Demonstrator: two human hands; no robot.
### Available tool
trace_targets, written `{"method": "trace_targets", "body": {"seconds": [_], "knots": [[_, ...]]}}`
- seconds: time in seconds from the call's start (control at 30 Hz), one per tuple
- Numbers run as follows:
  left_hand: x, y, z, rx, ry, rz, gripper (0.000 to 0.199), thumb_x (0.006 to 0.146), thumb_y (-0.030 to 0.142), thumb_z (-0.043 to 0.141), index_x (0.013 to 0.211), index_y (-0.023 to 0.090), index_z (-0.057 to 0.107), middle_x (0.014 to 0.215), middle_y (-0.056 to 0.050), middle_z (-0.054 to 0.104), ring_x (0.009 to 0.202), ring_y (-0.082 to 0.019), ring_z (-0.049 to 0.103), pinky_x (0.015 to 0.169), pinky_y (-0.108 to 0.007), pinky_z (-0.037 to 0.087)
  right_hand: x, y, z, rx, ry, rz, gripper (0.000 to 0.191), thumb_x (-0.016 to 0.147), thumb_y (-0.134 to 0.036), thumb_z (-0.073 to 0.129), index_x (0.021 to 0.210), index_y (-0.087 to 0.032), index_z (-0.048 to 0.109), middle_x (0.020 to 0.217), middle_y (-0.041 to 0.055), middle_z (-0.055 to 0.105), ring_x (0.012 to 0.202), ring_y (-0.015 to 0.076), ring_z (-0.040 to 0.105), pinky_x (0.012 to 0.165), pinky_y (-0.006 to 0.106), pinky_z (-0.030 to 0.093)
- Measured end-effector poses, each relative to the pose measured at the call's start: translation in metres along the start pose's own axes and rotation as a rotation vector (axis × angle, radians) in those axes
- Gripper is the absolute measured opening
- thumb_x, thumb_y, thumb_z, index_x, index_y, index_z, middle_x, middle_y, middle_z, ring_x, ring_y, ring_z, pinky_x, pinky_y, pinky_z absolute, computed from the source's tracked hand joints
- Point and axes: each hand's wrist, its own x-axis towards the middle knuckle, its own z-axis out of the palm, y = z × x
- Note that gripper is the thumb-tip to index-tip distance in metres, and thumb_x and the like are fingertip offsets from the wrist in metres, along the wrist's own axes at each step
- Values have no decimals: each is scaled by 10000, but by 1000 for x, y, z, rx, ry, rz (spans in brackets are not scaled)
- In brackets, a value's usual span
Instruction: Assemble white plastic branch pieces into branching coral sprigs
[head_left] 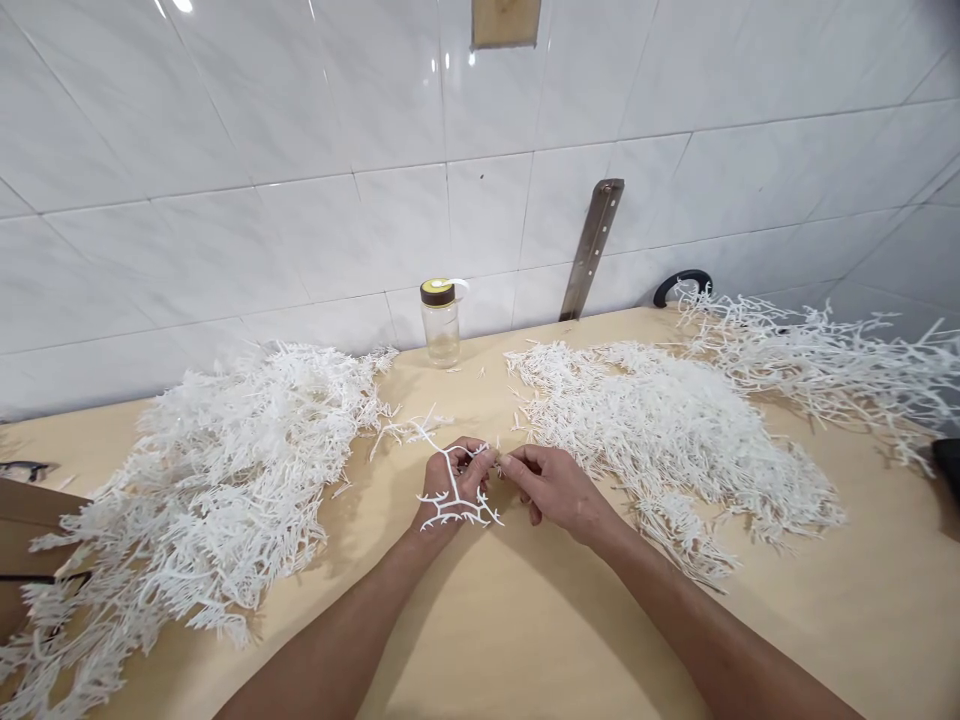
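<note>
My left hand [450,475] is closed on a white branched plastic piece [452,470], whose thin twigs spread over the back of the hand and wrist. My right hand [551,485] is pinched close beside my left fingertips, at the tip of one twig of that piece. What exactly lies between the right fingertips is too small to make out. A heap of bushy white branched pieces [247,460] lies to the left. Right of my hands spreads a pile of small white sticks [652,430]. A few loose white pieces lie just beyond my left hand.
A clear jar [441,325] with a yellow and brown lid stands near the wall. Behind it, a metal strip with holes [592,250] leans on the tiles. More white branches [825,360] and a black curved object [681,287] are at the back right. A cardboard box [34,520] stands at left.
</note>
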Motion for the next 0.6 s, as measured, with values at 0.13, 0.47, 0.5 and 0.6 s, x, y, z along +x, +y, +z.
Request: {"method": "trace_targets", "body": {"seconds": [0.13,0.47,0.5,0.6], "knots": [[0,-2,-1,30,2,3,296,742,442,722,753,154,654,543,17,572,469,-108,514,469,-226,386,0,2,5,41,-20,25,346,846,-518,574,778,-182,612,585,-43,575,377,97,553,406,205,435],[3,4,-3,-50,-45,-130,361,706,495,750,733,152,639,553,19,564,458,-106,515,458,-231,395,-1,-3,6,11,26,8,226,845,-387,559,770,-184,624,579,-56,561,364,98,580,393,194,431],[3,6,-4,-67,-69,-162,370,707,505,748,736,151,642,565,12,576,466,-110,527,459,-232,400,-1,-1,6,19,25,0,225,846,-389,560,778,-185,624,579,-56,566,370,100,586,403,196,438],[5,12,-7,-125,-129,-196,374,712,512,742,721,153,638,570,7,580,488,-114,543,474,-229,410,0,1,6,16,17,-21,230,853,-391,548,774,-186,616,594,-49,592,385,102,602,418,192,437]]}}
